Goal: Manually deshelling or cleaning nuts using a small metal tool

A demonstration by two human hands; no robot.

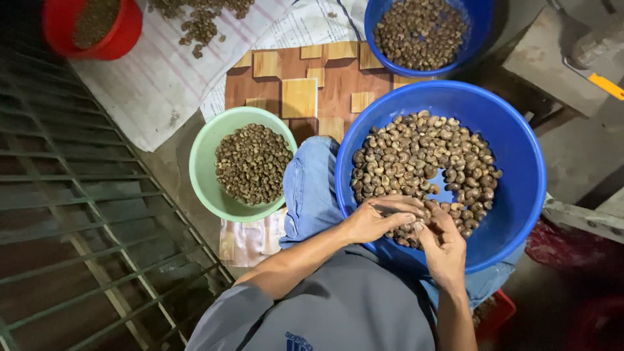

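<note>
Both hands meet over the near rim of the big blue basin (pixel 520 162) of cashew nuts (pixel 416 162). The left hand (pixel 380 220) and right hand (pixel 445 244) seem to pinch one nut between fingertips, though it is hidden. A green bowl (pixel 201 169) beside the knee holds darker nuts.

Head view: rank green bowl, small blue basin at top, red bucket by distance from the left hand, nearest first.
1. Pale green plastic bowl of nuts, just left of the left hand, beside the knee.
2. Smaller blue plastic basin of nuts, top of frame, beyond the hand.
3. Red plastic bucket, top-left corner.
</note>
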